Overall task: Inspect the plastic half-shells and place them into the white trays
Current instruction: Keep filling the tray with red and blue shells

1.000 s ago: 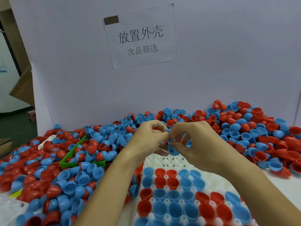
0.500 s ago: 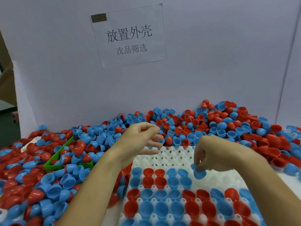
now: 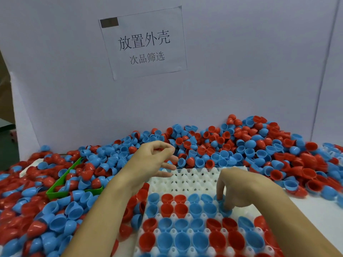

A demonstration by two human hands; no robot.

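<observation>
A white tray (image 3: 187,179) lies in front of me, its near rows filled with red and blue half-shells and its far rows bare. My right hand (image 3: 243,188) reaches down into the tray, its fingertips pinching a blue half-shell (image 3: 226,210) that sits in a socket at the edge of the filled rows. Over the tray's far left corner hovers my left hand (image 3: 154,160). Its fingers are loosely curled, the thumb and forefinger close together, and it holds nothing that I can see. A deep pile of loose red and blue half-shells (image 3: 259,151) surrounds the tray.
A green bin (image 3: 55,191) holding several shells sits half buried at the left. A white backboard with a paper sign (image 3: 146,43) stands behind the pile. Part of another white tray (image 3: 27,168) shows at the far left.
My hands parted from in front of me. The right hand carried the blue half-shell down to the tray and set it into a socket. The left hand stayed over the tray's far corner.
</observation>
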